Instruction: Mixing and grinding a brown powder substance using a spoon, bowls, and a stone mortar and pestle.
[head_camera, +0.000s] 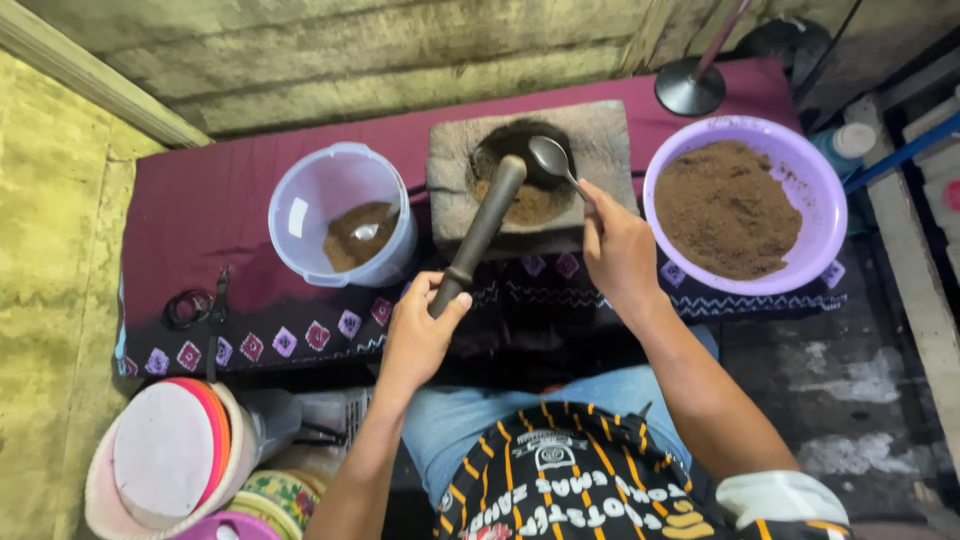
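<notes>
seen from above, left to right: stack of round lids in a pale basin at lower left; scissors on maroon patterned cloth; clear plastic tub holding a little brown powder and a scoop. left hand, fingers curled tight about the near end of a dark pestle, long axis slanting up and right, far end resting in the hollow of a stone mortar over brown powder. right hand, fingers pinched on the handle of a metal spoon, bowl over the same hollow, just beside the pestle tip. lilac bowl heaped with brown powder at right; round metal stand base behind.
</notes>
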